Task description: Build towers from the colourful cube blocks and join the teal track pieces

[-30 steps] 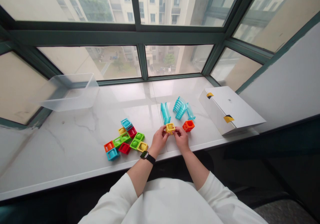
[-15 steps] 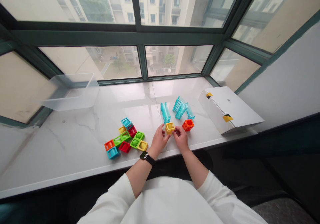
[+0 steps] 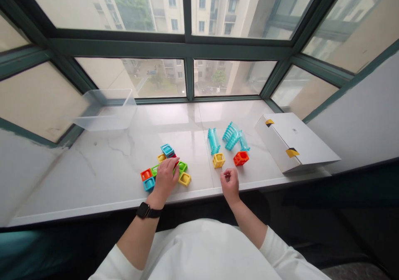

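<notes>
My left hand is over the pile of toy blocks, its fingers stretched out and the thumb apart. Part of a red block shows at its fingertips; whether they touch it I cannot tell. Around it lie a blue block, an orange block, a green block and a yellow block. My right hand rests near the counter's front edge, fingers curled with nothing seen in them. Just beyond it stand a yellow cube and an orange-red cube, apart from each other.
Translucent turquoise track pieces lie behind the cubes, a curved one among them. A clear plastic bin stands at the back left of the marble-patterned counter. On the right is a white box with yellow-and-black tape.
Both hands have let go of the yellow cube, which now stands on the counter. My left hand has moved left over the blocks; my right hand has drawn back slightly and curled. The view has shifted.
</notes>
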The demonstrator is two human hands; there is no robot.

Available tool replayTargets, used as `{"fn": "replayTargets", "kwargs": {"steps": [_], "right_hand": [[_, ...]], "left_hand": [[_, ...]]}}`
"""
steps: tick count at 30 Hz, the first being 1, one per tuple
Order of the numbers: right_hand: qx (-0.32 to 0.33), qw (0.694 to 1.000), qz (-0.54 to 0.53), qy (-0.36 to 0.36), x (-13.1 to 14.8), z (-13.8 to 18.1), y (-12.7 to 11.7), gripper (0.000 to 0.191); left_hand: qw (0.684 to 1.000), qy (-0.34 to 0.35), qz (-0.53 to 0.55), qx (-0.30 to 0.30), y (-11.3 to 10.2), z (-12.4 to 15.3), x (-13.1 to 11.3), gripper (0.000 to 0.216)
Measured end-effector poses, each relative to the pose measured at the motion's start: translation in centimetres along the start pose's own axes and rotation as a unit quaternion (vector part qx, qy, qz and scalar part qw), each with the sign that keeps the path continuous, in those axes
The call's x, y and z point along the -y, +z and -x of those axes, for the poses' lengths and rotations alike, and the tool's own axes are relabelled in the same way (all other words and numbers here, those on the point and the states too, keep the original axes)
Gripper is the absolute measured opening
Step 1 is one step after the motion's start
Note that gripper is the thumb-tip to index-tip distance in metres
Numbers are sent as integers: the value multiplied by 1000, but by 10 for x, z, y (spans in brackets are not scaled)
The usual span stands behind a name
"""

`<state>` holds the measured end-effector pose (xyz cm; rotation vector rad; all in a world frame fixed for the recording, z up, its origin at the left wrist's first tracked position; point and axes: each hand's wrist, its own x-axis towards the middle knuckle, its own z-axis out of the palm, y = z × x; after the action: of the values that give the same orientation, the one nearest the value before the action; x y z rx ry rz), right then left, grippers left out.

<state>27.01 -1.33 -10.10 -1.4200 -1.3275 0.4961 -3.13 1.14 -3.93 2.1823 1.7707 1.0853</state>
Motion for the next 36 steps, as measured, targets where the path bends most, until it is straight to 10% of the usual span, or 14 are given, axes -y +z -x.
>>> {"fn": "replayTargets", "kwargs": {"steps": [13,22,28,36], "right_hand": [[300,945,-17,-127,52,22,86,41],[237,968,-42,-71,52,23,85,19],[198,959,-188,69,48,16,72,49],[221,922,-304,87,79,-12,42,55]], "left_hand": [[998,14,-35,47,10,12,14,25],[998,16,-42,54,10,11,16,24],[998,18,-38,54,9,10,17,24],[999,0,26,32,0,6,2,23]]}}
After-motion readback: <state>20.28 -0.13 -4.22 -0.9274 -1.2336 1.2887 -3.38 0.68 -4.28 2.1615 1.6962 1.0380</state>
